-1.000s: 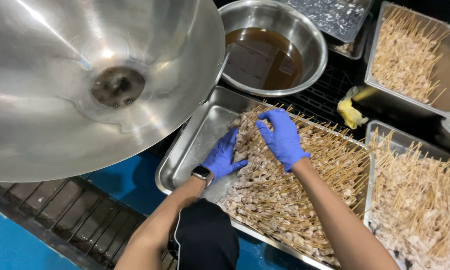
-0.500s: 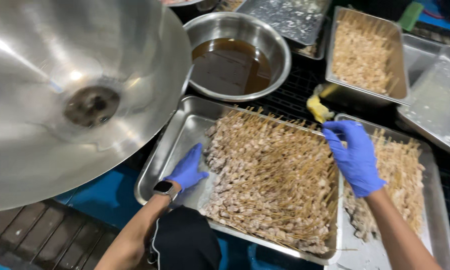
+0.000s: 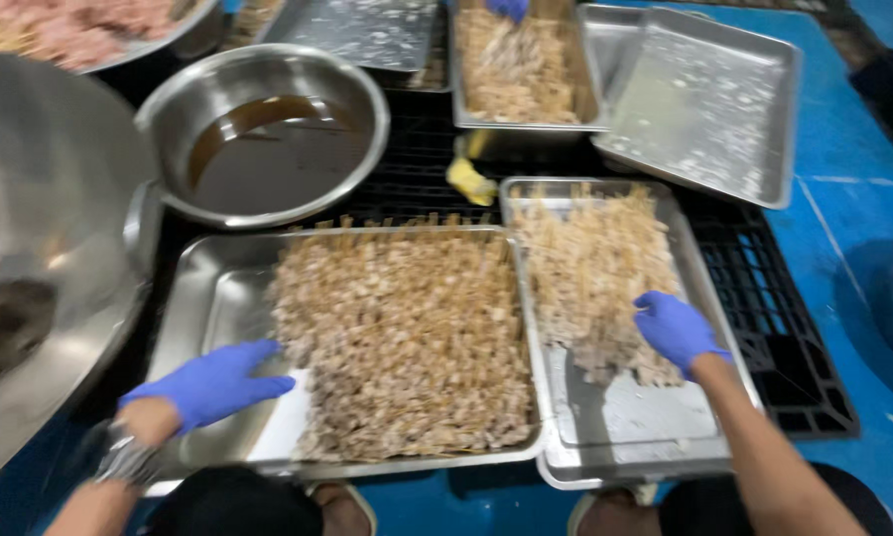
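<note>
Clearly the right hand (image 3: 677, 333), its grip closing on skewers (image 3: 595, 268), could snag sticks; the left hand (image 3: 213, 382) lies flat and empty in the tray (image 3: 203, 298).

Whole frame motion-blurred; large steel bowl (image 3: 40, 298) cut by left edge; right hand (image 3: 677, 333) fingertips buried among skewers (image 3: 590, 268); far tray (image 3: 516, 65) cropped at top.

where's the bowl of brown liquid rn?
In the head view, the steel bowl of brown liquid sits upper left, just behind the big skewer tray and left of the yellow brush.
</note>
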